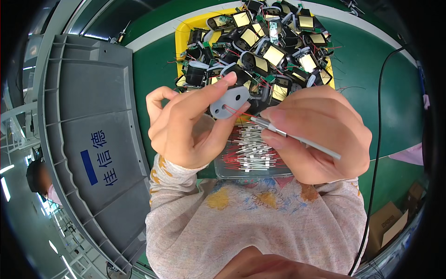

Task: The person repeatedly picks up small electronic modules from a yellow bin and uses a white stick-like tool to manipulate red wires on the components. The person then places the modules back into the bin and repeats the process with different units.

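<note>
My left hand (186, 123) is closed, pinching a rounded grey plastic piece (231, 103) with holes between thumb and fingers. Thin red wires (239, 112) run from one of its holes toward my right hand. Thumb and fingers of my right hand (320, 130) are closed on a thin silver-and-white rod (316, 145); its tip lies by the wires, and its exact kind is unclear. Below both hands, a clear tray (223, 174) holds many similar thin rods with red wires (255, 149).
Beyond my hands, a yellow bin (183, 30) is heaped with black devices (253, 63) bearing pale yellow pads, green boards and grey loops. A large grey crate (93, 121) stands at the left on the green table (357, 69). A black cable (378, 139) runs down the right side.
</note>
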### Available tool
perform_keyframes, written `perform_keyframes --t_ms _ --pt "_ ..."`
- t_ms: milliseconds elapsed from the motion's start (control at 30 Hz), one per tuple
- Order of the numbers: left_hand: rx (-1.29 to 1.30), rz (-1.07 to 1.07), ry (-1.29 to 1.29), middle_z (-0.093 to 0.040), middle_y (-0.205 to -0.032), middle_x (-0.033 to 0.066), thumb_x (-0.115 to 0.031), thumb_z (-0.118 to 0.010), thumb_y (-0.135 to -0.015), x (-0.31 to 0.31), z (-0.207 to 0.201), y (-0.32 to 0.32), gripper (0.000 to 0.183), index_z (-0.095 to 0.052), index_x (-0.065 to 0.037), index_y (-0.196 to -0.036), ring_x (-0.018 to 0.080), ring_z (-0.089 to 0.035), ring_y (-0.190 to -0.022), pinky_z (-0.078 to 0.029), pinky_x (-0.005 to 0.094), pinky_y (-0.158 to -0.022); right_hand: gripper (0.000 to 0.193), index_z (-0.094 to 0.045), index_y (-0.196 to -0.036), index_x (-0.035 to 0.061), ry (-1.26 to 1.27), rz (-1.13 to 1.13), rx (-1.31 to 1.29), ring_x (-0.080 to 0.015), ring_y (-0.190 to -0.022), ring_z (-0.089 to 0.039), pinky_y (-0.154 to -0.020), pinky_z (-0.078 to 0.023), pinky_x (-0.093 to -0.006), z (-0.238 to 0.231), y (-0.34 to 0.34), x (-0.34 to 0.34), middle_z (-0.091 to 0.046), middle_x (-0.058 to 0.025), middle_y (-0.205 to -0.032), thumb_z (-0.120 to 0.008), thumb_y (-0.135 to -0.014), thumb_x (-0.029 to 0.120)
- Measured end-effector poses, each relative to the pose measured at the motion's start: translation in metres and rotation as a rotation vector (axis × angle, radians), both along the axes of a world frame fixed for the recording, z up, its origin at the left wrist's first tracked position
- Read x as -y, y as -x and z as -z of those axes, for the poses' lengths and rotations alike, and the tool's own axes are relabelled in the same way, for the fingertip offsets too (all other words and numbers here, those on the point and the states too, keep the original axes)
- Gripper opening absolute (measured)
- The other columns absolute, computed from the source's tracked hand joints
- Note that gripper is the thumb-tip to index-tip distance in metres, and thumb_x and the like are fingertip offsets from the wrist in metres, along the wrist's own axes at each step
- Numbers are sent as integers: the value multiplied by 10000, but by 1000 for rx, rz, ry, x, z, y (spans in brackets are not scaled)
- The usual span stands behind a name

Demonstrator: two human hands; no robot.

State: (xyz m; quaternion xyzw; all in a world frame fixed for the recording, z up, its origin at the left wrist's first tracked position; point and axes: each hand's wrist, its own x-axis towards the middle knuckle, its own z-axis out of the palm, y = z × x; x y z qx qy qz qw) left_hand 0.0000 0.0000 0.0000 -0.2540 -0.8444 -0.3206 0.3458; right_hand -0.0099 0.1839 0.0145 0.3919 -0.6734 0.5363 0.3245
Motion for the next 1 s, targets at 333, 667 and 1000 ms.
perform_keyframes --t_ms 333,667,1000 --pt "35 19 -40 -694 -906 38 -16 -754 -601 1 0 0 389 -607 -40 -961 53 -588 -644 -315 243 -673 334 -597 -843 -68 -106 15 -61 -274 -653 -613 -551 -498 -318 -1 2 -5 -628 -163 -768 -732 -537 -83" --pt "64 28 -57 -693 -914 30 -33 -779 -607 -2 -2 0 392 -617 -50 -963 40 -587 -651 -312 245 -674 350 -608 -856 -49 -169 22 -53 -259 -679 -613 -565 -500 -310 -3 1 -8 -629 -149 -788 -740 -534 -84" --pt "35 -37 24 -694 -893 14 -35 -770 -598 -1 -1 0 362 -616 -53 -925 54 -564 -601 -303 234 -646 357 -648 -861 -6 -244 94 -24 -233 -686 -602 -581 -500 -301 -5 -4 -9 -638 -104 -802 -758 -526 -62"
